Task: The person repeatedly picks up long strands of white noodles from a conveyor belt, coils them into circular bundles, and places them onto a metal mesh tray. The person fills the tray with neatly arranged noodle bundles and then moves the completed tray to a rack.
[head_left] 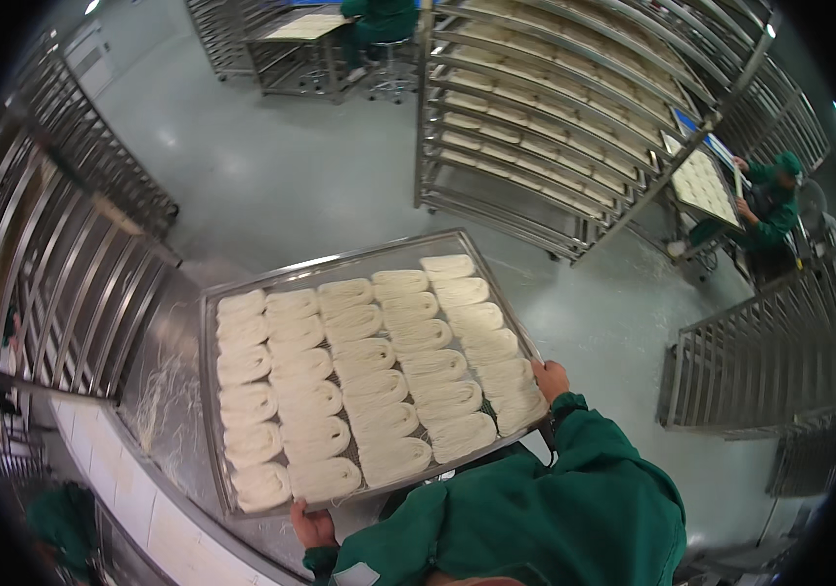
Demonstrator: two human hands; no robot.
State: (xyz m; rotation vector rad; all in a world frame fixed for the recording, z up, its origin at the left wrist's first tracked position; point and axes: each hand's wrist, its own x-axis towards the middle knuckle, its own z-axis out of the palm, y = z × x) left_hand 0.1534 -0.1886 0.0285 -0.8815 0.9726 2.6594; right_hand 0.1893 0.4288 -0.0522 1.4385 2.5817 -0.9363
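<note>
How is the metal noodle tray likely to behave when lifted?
The metal noodle tray probably feels stiff, showing no obvious sag; likely heavy, being crowded with noodle bundles. Tilting might slide those bundles, since nothing visible ties them down.

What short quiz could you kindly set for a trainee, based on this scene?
1. Multiple choice: What lies on the tray?
A) Green gloves
B) Pale noodle bundles
C) Metal bowls

2. True or false: The left hand is at the tray's near edge, while the right hand is at its right side.

3. Fill in the blank: Counted from left to right across the tray, the bundles form ___ columns.

Key: 1. B; 2. True; 3. Five
</note>
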